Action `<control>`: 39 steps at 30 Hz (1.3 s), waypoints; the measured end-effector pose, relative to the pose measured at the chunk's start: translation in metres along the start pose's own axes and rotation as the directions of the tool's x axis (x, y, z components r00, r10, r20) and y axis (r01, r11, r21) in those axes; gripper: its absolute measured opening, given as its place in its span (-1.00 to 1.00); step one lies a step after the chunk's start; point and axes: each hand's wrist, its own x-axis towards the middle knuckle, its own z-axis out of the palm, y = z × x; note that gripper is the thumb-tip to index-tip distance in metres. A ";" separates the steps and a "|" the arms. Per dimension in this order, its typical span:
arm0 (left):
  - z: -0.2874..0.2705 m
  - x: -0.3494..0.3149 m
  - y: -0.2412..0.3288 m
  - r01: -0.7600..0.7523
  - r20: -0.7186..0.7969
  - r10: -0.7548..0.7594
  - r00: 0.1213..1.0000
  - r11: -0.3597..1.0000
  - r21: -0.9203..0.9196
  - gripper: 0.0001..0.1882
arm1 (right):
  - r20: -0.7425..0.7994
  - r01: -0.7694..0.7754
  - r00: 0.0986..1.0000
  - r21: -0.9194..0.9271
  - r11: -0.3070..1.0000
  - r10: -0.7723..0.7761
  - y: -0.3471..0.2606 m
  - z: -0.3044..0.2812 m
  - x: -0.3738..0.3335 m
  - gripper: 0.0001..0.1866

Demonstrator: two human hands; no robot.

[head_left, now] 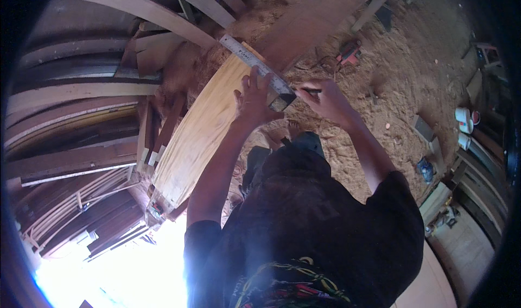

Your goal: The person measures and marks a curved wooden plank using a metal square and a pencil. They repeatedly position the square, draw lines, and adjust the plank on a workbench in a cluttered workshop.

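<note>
A long pale-yellow wooden board [203,118] slants from the lower left to the upper middle. Across its far end lies a metal try square [255,63], its blade marked with a scale and its dark stock [282,101] at the board's right edge. My left hand [254,99] holds the square down, fingers on the blade and thumb reaching toward the stock. Just right of the stock, my right hand [325,99] is closed around a dark, slim pencil-like marker [311,90]. Whether its tip touches anything is too small to tell.
A wide reddish plank [304,25] lies beyond the board. Sawdust [391,96] covers the ground, with a red power tool [349,52] on it. Stacked timber [81,96] fills the left side. White cups [464,120] and a blue item [425,169] are at the right.
</note>
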 end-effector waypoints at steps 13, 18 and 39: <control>0.010 -0.008 -0.010 -0.105 -0.081 0.110 0.991 0.992 0.065 0.35 | -0.091 -0.204 0.857 0.845 0.495 0.508 0.020 0.160 -0.014 -0.60; 0.035 -0.038 -0.045 -0.119 -0.101 0.129 0.987 0.988 0.099 0.29 | 0.007 -0.265 0.849 0.870 0.415 0.528 -0.001 0.198 -0.033 -0.61; 0.044 -0.053 -0.056 -0.157 -0.146 0.160 0.976 0.987 0.031 0.03 | -0.135 -0.113 0.829 0.910 0.398 0.542 -0.009 0.222 -0.029 -0.63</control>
